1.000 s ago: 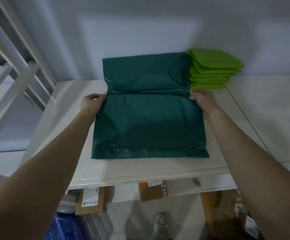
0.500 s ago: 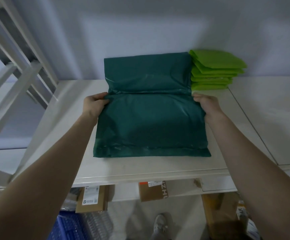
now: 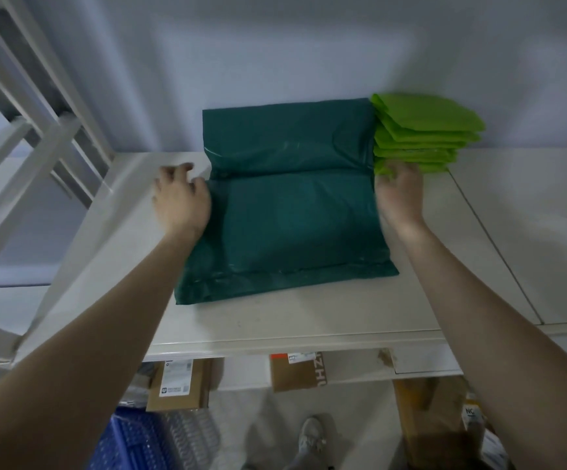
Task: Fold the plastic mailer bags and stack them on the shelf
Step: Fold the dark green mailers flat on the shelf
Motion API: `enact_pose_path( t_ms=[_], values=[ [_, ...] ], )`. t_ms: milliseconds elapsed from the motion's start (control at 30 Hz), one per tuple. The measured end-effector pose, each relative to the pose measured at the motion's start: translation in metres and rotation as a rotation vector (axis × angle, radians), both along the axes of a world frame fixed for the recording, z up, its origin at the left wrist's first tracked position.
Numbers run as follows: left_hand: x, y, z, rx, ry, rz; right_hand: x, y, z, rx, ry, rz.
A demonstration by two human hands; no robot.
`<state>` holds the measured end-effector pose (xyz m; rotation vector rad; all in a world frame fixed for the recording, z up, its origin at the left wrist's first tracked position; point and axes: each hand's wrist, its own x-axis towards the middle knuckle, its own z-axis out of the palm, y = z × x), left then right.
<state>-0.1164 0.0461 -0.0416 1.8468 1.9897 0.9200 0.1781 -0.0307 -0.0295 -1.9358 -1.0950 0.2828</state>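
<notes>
Dark green mailer [image 3: 295, 212] lies on the shelf [image 3: 275, 320], far half propped up the wall, crease running left-right between my hands. Left hand [image 3: 182, 201] and right hand [image 3: 399, 195] flank its ends, fingers loosely spread, gripping nothing. Lime stack [image 3: 421, 134] sits just right.

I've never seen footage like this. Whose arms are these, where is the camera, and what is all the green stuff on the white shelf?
There is no machine here: a person wears a camera on the head, looking down at their own arms. On the white shelf lies a dark green mailer bag, its far part leaning up against the wall. Beside it, by the wall, stands a stack of folded light green bags. The left hand is at the bag's left edge, the right hand at its right edge. Both look blurred and loosely open, seemingly gripping nothing. Cardboard boxes sit below.
</notes>
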Motion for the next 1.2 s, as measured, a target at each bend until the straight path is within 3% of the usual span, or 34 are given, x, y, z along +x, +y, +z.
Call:
enact_pose_path(
  t_ms=[100,200,300,500,700,867,1000,1100,1200],
  values=[
    [0.039,-0.012,0.005,0.097,0.181,-0.246,-0.037,0.016,0.007,-0.018,-0.397,0.274],
    [0.064,-0.015,-0.006,-0.118,0.302,-0.363,-0.063,0.034,0.001,-0.241,-0.556,0.441],
    [0.070,-0.018,-0.018,-0.281,0.365,-0.401,-0.064,0.040,-0.017,-0.521,-0.529,0.508],
    [0.063,-0.017,-0.013,-0.371,0.342,-0.331,-0.058,0.036,-0.029,-0.603,-0.486,0.420],
    [0.046,-0.009,-0.016,-0.444,0.125,-0.178,-0.058,0.033,-0.030,-0.613,-0.440,0.363],
    [0.038,-0.016,-0.016,-0.381,-0.128,-0.253,-0.049,0.023,-0.028,-0.641,-0.461,0.338],
    [0.034,-0.033,-0.020,-0.160,0.006,-0.406,-0.043,0.010,-0.011,-0.476,-0.620,0.272],
    [0.033,-0.045,-0.020,-0.130,0.081,-0.509,-0.071,-0.005,0.003,-0.345,-0.629,0.374],
    [0.033,-0.055,-0.024,-0.170,0.172,-0.553,-0.104,-0.029,-0.009,-0.397,-0.640,0.518]
  ],
)
